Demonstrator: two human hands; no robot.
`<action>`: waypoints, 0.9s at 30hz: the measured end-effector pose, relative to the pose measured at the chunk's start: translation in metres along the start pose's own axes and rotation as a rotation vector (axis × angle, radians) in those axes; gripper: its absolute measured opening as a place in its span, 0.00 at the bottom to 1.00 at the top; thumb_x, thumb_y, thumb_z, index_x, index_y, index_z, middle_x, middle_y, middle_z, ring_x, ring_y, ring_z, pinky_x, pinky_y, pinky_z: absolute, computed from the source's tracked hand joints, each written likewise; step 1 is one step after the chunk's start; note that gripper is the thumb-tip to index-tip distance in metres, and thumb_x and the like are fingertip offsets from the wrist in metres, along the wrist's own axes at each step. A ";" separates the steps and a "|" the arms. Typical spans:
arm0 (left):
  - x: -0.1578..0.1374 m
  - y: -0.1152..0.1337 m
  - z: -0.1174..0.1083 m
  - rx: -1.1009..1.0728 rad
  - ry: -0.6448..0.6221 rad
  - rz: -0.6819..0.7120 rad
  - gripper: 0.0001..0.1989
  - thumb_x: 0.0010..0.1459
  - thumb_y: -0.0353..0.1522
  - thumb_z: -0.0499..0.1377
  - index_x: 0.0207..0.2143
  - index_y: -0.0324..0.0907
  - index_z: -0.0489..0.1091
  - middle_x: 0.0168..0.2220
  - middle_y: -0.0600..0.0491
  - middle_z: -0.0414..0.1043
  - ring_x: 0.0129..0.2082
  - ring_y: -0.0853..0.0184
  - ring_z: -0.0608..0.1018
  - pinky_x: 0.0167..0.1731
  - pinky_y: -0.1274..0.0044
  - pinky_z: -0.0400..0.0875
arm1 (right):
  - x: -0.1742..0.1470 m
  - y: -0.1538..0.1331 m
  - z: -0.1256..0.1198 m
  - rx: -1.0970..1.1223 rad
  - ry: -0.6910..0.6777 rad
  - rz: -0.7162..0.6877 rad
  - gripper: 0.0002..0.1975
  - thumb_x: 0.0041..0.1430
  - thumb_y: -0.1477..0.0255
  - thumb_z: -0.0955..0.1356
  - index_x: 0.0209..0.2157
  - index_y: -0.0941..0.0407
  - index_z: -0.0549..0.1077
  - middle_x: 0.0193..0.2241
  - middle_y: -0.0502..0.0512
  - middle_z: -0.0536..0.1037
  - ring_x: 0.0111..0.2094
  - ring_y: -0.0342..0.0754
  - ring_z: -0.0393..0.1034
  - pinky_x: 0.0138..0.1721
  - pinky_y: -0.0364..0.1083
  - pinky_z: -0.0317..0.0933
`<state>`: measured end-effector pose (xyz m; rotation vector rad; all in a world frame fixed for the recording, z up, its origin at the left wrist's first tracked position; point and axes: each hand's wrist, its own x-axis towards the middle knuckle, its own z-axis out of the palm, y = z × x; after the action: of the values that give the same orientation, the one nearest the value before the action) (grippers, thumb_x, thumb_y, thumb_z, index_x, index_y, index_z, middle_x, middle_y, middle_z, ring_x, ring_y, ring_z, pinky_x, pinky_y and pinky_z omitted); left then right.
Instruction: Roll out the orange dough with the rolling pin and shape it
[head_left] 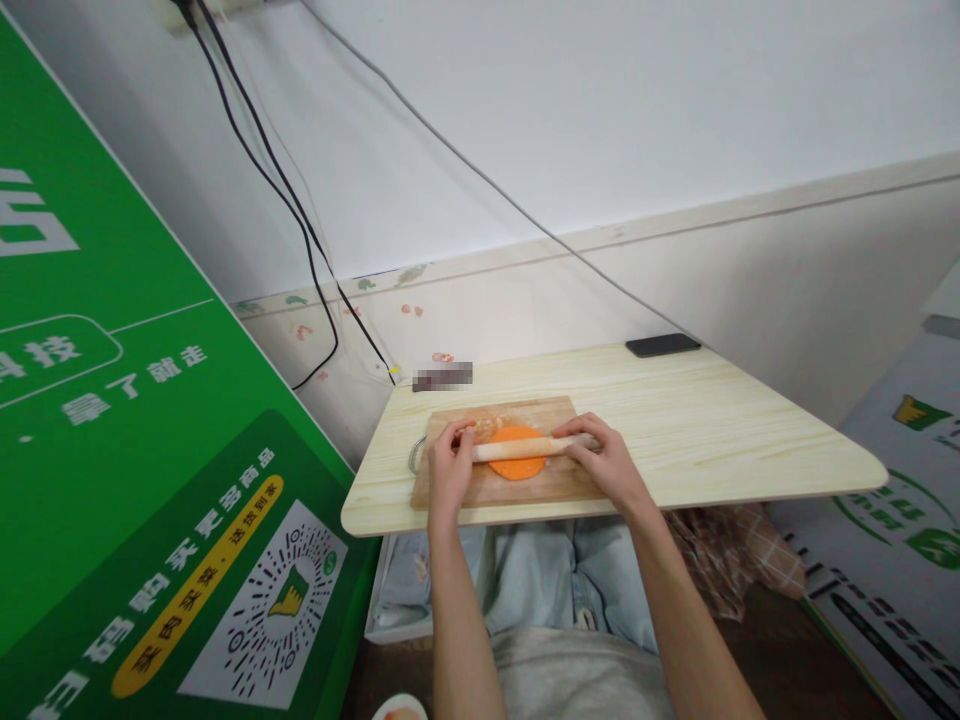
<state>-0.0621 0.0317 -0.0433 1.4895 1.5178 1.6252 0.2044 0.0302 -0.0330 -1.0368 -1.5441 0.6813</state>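
Note:
A flat round of orange dough [517, 468] lies on a wooden cutting board [487, 492]. Across its middle rests a pale wooden rolling pin [514, 450]. The pin's left end is in my left hand [451, 455], whose fingers are closed around it. My right hand [604, 455] grips the other end, thumb and fingers pressed on the wood. Loose flour and small orange bits [487, 425] are scattered on the board behind the dough.
The board sits on a light wood-grain table [735, 430]. A black phone [663, 345] lies at the back edge, and a blurred-out dark object [442, 377] stands at the back left. A green printed panel [225, 480] rises on the left. Below the table is a white bowl [400, 707].

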 end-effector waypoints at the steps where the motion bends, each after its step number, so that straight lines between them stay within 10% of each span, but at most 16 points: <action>1: 0.000 0.000 0.000 -0.002 -0.001 -0.004 0.11 0.67 0.35 0.60 0.43 0.43 0.83 0.42 0.48 0.86 0.41 0.60 0.84 0.45 0.71 0.78 | 0.000 0.000 0.000 -0.002 0.001 0.002 0.11 0.50 0.71 0.70 0.33 0.50 0.85 0.38 0.56 0.84 0.45 0.58 0.78 0.54 0.56 0.69; 27: -0.002 -0.001 -0.001 -0.013 0.012 0.005 0.10 0.68 0.36 0.61 0.44 0.43 0.82 0.43 0.47 0.87 0.47 0.57 0.87 0.50 0.68 0.81 | 0.002 0.010 0.005 -0.038 0.083 0.030 0.11 0.60 0.60 0.72 0.36 0.50 0.85 0.41 0.58 0.86 0.46 0.60 0.79 0.55 0.58 0.69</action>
<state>-0.0623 0.0304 -0.0443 1.4801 1.5082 1.6471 0.2021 0.0373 -0.0417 -1.1052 -1.4773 0.6247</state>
